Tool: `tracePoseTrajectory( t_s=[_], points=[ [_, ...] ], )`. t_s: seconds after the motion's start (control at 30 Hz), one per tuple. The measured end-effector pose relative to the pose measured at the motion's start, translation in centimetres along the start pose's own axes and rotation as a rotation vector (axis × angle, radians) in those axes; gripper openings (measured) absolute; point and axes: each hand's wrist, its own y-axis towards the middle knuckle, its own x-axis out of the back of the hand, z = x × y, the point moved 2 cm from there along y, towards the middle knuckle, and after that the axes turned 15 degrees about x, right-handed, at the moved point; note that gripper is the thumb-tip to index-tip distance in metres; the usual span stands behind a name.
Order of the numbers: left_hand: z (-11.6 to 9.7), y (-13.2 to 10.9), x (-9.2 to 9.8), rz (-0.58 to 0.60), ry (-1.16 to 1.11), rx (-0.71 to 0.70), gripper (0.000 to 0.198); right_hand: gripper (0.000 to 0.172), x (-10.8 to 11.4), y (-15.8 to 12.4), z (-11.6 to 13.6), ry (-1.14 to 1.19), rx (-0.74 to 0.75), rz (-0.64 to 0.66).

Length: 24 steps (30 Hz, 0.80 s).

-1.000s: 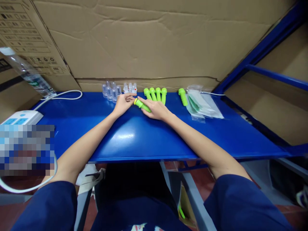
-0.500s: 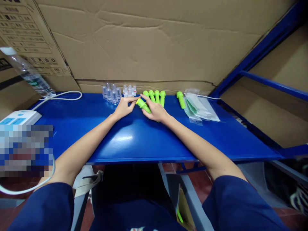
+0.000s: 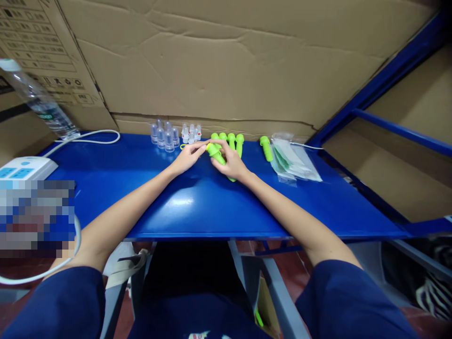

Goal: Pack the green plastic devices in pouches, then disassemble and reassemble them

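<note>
My right hand [image 3: 231,162] is wrapped round a bright green plastic tube-like piece [image 3: 217,154] with a flared end, tilted up to the left. A yellow ring [image 3: 209,148] shows at that end. My left hand [image 3: 189,157] meets it there, thumb and fingers closed on the yellow rim; the fingertips partly cover it. Behind the left hand lies another yellow ring [image 3: 182,147]. Several similar green pieces [image 3: 231,138] stand in a row just behind my right hand, which hides their lower parts. Another green piece [image 3: 266,149] lies apart to the right.
Several clear plastic cups [image 3: 168,140] and small clear parts with red dots [image 3: 191,133] stand at the back. Plastic-bagged masks [image 3: 294,157] lie at right. On the left are a water bottle [image 3: 44,106] and a power strip [image 3: 28,168]. Cardboard [image 3: 212,66] walls the blue table [image 3: 212,207].
Both hands have shifted slightly right with the green piece, and the left fingers have straightened along its yellow end. The yellow ring behind the left hand has come into view.
</note>
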Motion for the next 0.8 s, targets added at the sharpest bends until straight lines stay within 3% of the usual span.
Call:
tracePoseTrajectory(
  t_s=[0.13, 0.33, 0.63, 0.8],
  points=[
    [0.3, 0.2, -0.2, 0.014, -0.038, 0.044, 0.048, 0.068, -0.1, 0.0, 0.4, 0.024, -0.061, -0.028],
    [1.0, 0.8, 0.1, -0.012, -0.062, 0.124, 0.041, 0.075, -0.5, 0.1, 0.6, 0.077, -0.052, -0.031],
    [-0.7, -0.4, 0.1, -0.036, 0.043, -0.047, 0.053, 0.082, -0.2, 0.3, 1.0, 0.095, -0.031, -0.003],
    [-0.7, -0.4, 0.0, -0.066, 0.085, -0.072, 0.056, 0.077, -0.4, 0.3, 0.9, 0.137, 0.014, -0.072]
  ],
)
